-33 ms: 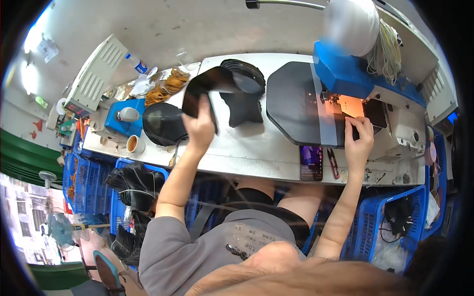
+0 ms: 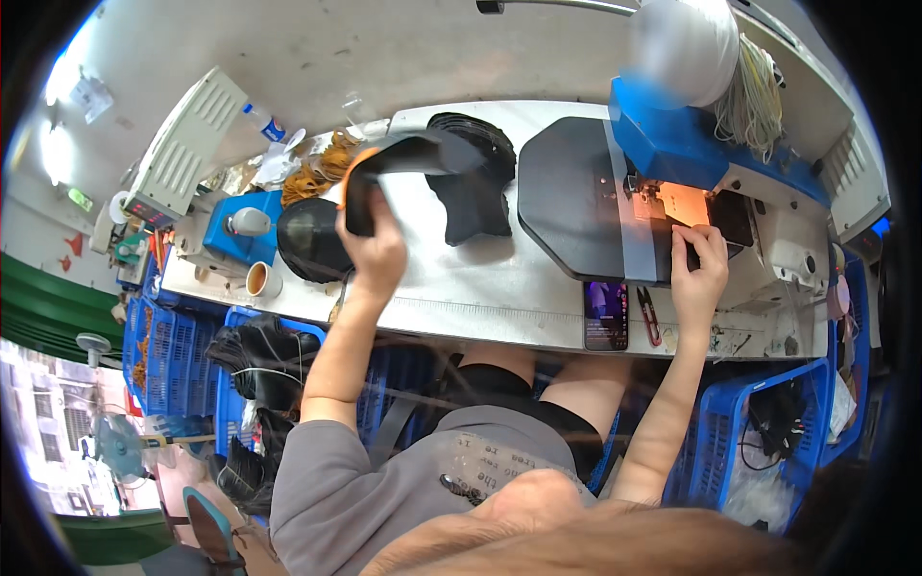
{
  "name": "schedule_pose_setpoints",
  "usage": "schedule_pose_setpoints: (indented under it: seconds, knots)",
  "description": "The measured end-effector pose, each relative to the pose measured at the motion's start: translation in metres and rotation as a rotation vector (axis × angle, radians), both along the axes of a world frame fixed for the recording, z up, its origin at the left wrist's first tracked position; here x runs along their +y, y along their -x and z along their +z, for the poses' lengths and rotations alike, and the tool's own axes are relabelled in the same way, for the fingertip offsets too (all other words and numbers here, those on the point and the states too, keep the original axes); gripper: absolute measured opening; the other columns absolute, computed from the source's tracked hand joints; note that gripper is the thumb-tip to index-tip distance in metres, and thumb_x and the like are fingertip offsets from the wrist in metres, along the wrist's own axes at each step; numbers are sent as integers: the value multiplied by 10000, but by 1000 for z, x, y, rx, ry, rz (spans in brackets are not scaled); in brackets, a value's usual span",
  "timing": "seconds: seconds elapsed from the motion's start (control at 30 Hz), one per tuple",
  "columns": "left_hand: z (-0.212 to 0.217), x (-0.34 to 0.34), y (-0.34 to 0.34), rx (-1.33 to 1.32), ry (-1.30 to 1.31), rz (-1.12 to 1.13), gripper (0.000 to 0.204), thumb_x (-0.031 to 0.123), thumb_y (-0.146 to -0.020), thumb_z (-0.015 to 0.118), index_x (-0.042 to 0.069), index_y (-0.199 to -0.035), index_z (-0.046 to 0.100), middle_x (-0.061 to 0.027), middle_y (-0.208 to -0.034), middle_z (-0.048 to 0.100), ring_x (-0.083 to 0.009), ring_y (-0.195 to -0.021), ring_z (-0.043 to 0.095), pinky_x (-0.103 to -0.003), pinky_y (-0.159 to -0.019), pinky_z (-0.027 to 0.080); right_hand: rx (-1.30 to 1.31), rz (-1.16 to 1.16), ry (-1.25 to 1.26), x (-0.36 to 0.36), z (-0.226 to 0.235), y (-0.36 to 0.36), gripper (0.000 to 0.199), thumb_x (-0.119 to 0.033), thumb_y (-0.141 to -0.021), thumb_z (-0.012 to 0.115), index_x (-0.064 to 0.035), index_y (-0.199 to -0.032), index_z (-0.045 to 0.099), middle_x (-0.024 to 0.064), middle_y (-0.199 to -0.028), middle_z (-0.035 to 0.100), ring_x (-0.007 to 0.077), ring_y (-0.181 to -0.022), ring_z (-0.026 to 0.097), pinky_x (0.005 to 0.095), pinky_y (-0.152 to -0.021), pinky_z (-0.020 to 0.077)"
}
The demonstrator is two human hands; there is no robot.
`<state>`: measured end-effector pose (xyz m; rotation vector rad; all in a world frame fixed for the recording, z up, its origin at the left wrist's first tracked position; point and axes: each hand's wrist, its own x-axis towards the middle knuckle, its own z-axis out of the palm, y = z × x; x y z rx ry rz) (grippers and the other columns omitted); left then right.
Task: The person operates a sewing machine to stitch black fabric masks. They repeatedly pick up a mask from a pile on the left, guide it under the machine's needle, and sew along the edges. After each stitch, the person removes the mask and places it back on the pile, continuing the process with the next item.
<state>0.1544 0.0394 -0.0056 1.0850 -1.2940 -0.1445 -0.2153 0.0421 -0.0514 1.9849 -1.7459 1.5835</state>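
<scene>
My left hand grips a curved black leather-like piece, raised above the table and blurred by motion; an orange edge shows along its left side. Behind that piece lies a stack of black cut pieces with notched lower ends. My right hand rests at the right end of the black sewing plate, its thumb and fingertips drawn together. Whatever is between them, if anything, is too small to tell. Just beyond those fingers is the lit needle area of a blue and white sewing machine.
A second stack of rounded black pieces lies left, beside a paper cup. A phone and red-handled thread snips lie by the front edge. Blue baskets flank my legs. A white thread cone stands above the machine.
My left hand has moved slightly left and turned the black piece, so its orange edge now shows. My right hand stays in the same place.
</scene>
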Motion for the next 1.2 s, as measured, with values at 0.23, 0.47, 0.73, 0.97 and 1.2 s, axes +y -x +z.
schedule_pose_setpoints:
  seconds: [0.23,0.47,0.73,0.97,1.2]
  knots:
    - [-38,3,-128,-1093,-227,386,524,194,-842,713,1,-1303,554,-208,-1348,546,-423,-1308,449,-511,-1074,354,7,5,-5,3,3,-4,60,-37,-833,696,-20,-889,710,70,-863,597,243,-849,580,354,-774,465]
    - [-85,5,-87,-1022,-303,248,741,413,-828,740,47,-1416,476,-270,-1500,367,-435,-1418,305,-582,-1130,236,1,-10,-10,4,5,-5,67,-40,-832,701,-23,-896,715,65,-869,597,238,-849,577,347,-772,461]
    - [-128,-55,-1,-1210,-197,-214,426,256,-858,702,110,-1253,640,-130,-1356,570,-358,-1347,443,-544,-1102,335,-19,26,9,1,5,-4,60,-25,-826,699,-20,-885,709,71,-863,596,238,-846,575,344,-765,463]
    - [-106,-72,18,-278,-347,-245,258,255,-954,652,12,-976,735,23,-724,639,-141,-707,595,-294,-649,466,-11,23,29,0,3,-4,59,-29,-814,707,-25,-873,706,67,-868,607,248,-826,562,359,-745,460]
    - [-2,-42,68,151,-267,-284,251,228,-966,655,0,-1043,728,42,-735,612,-64,-591,497,-231,-577,404,-20,-20,2,2,6,-5,67,-35,-796,716,-20,-860,709,79,-861,611,264,-832,570,370,-747,462]
